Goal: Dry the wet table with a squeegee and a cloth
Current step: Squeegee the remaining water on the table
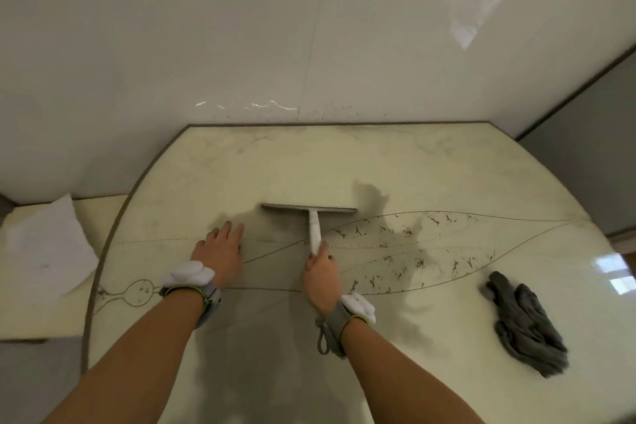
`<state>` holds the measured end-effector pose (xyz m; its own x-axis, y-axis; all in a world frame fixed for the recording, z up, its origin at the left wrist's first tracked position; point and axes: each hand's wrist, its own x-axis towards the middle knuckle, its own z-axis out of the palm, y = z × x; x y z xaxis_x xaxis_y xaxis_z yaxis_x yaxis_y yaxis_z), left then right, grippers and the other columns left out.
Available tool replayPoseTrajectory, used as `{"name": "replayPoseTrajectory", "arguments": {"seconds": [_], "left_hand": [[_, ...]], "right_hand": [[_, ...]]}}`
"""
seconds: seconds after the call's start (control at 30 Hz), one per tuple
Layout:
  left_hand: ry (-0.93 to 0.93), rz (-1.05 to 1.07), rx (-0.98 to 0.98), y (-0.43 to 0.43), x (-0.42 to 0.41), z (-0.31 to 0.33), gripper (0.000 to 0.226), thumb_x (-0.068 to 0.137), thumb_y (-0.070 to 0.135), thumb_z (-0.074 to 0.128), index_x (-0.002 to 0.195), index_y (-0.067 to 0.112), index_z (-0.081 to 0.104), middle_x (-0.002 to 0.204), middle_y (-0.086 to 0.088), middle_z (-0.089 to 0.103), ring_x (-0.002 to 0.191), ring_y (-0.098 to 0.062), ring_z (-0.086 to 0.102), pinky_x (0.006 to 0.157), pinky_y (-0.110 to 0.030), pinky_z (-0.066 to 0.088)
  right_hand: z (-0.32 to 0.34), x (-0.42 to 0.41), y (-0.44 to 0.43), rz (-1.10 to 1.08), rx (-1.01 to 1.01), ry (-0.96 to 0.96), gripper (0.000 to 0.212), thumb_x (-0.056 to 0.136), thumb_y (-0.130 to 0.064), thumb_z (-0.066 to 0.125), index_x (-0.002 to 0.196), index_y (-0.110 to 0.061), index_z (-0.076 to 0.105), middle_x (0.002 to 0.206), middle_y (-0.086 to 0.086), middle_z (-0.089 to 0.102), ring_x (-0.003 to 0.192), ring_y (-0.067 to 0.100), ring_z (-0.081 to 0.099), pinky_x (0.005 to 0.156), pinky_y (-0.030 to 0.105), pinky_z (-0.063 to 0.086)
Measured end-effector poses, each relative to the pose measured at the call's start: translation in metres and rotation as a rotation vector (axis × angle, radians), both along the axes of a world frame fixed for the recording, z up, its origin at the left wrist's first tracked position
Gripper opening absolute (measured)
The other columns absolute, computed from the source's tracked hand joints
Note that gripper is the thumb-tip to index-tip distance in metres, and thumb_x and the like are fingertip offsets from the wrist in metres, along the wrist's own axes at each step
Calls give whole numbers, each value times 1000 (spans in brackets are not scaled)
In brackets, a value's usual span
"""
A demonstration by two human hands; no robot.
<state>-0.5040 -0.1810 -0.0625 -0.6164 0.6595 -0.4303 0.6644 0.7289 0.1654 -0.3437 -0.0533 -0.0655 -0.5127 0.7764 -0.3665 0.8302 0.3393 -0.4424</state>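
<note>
1. Right hand [321,274]: fingers curled round the white handle of the squeegee [311,215], blade flat on the table [395,165] at centre.
2. Left hand [220,248]: fingers straight, close together, palm down on the table left of the squeegee.
3. Grey cloth [526,323]: crumpled, near right, well apart.

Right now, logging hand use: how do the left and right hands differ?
The left hand lies flat on the table, fingers straight; the right hand curls round the squeegee handle. The left hand holds nothing; the right hand holds the tool. Both wear grey wrist straps.
</note>
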Motion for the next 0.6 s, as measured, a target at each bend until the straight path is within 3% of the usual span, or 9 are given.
{"name": "replayPoseTrajectory", "arguments": {"seconds": [0.17, 0.37, 0.47, 0.6], "left_hand": [[37, -77, 41, 28, 29, -5, 48, 101, 24, 34, 148, 17, 28, 158, -11, 20, 141, -32, 27, 107, -43, 35], [19, -198, 90, 65, 65, -2, 58, 102, 28, 34, 155, 20, 12, 161, -7, 11, 144, -31, 22, 114, -43, 28], [27, -260, 86, 73, 68, -3, 56, 103, 29, 28, 155, 22, 7, 162, -5, 7, 147, -29, 16, 116, -42, 24], [20, -208, 105, 72, 60, -12, 53, 104, 30, 27, 155, 21, 13, 162, -6, 8, 147, -29, 16, 116, -43, 23]], "right_hand": [[12, 38, 38, -141, -8, 190, 40, 105, -24, 35, 143, -10, 36, 107, 17, 62, 85, 32, 64, 73, 47, 56], [39, 36, 163, -321, -211, 250, 31, 104, -24, 34, 130, -8, 37, 106, 19, 59, 71, 30, 63, 68, 55, 60], [46, 25, 211, -387, -335, 279, 28, 105, -25, 32, 129, -12, 39, 104, 16, 56, 68, 28, 61, 64, 51, 61], [35, 3, 224, -451, -312, 229, 19, 104, -20, 30, 116, -14, 44, 102, 20, 58, 62, 26, 56, 52, 34, 52]]}}
